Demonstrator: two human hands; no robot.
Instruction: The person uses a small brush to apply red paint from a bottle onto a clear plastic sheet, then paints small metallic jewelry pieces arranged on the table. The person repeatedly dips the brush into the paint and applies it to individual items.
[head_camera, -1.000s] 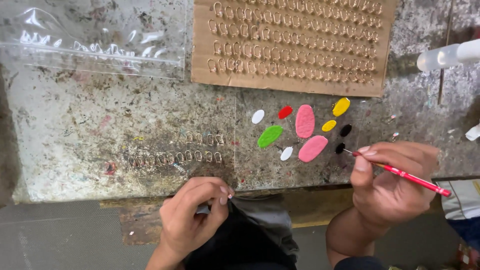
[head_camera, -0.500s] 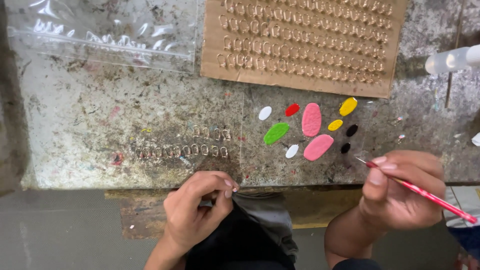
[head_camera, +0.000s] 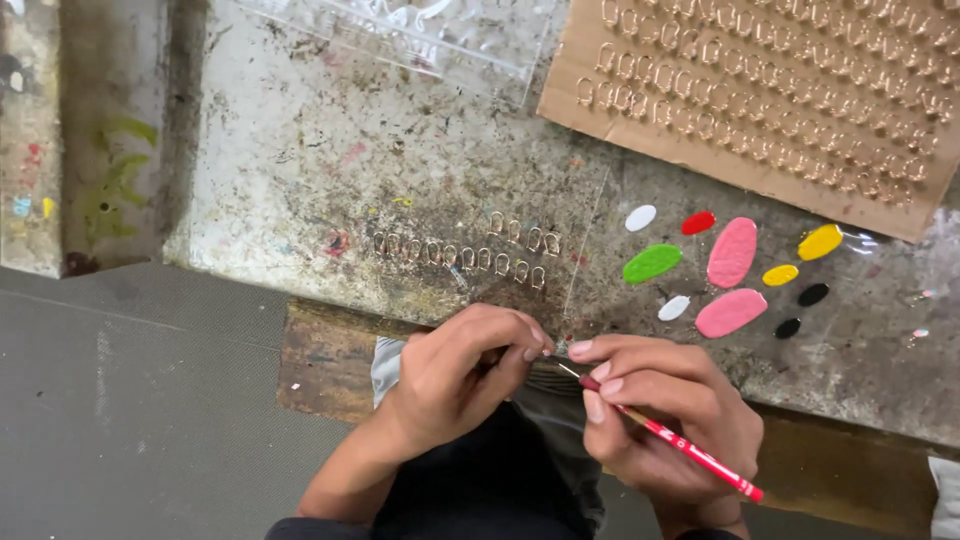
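Right hand (head_camera: 660, 420) gripping a thin red brush (head_camera: 680, 448), its tip meeting the left hand (head_camera: 460, 375), whose grip is pinching something too small to tell, both hovering near the tabletop (head_camera: 300, 180) edge, paint blobs (head_camera: 735, 275) lying farther right.

Clear plastic bag (head_camera: 420, 35) — top centre, on the worktable (head_camera: 300, 150)
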